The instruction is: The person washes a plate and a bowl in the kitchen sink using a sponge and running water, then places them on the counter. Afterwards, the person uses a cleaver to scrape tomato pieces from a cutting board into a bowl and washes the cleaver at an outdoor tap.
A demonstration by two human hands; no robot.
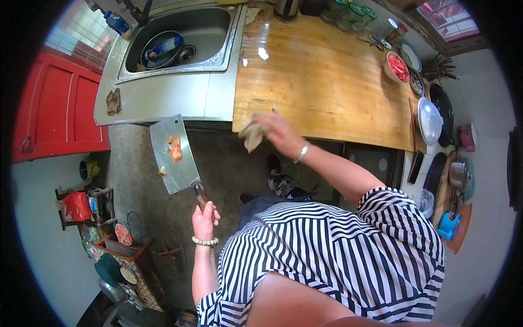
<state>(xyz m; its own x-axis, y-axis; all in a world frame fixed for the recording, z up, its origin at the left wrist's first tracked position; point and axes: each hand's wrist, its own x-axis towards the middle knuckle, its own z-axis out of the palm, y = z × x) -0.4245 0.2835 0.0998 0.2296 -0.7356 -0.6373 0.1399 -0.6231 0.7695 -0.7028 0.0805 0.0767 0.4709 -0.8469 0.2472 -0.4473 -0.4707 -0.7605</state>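
My left hand (206, 220) grips the handle of a wide-bladed cleaver (173, 153), held out over the floor left of the wooden counter. Red and pale food scraps (175, 149) lie on its blade, with a smaller bit near the blade's lower left edge. My right hand (280, 131), somewhat blurred, holds a crumpled beige cloth (252, 133) at the front edge of the wooden countertop (318, 81). Whether the cloth touches the wood I cannot tell. Wet patches shine at the countertop's back left.
A steel sink (212, 30) holds a basin with a bottle. A brown rag (113, 101) lies on the tiled ledge. At the countertop's right stand a bowl of red pieces (397, 67) and a lidded pot (429, 121). A red cabinet (61, 106) is at far left.
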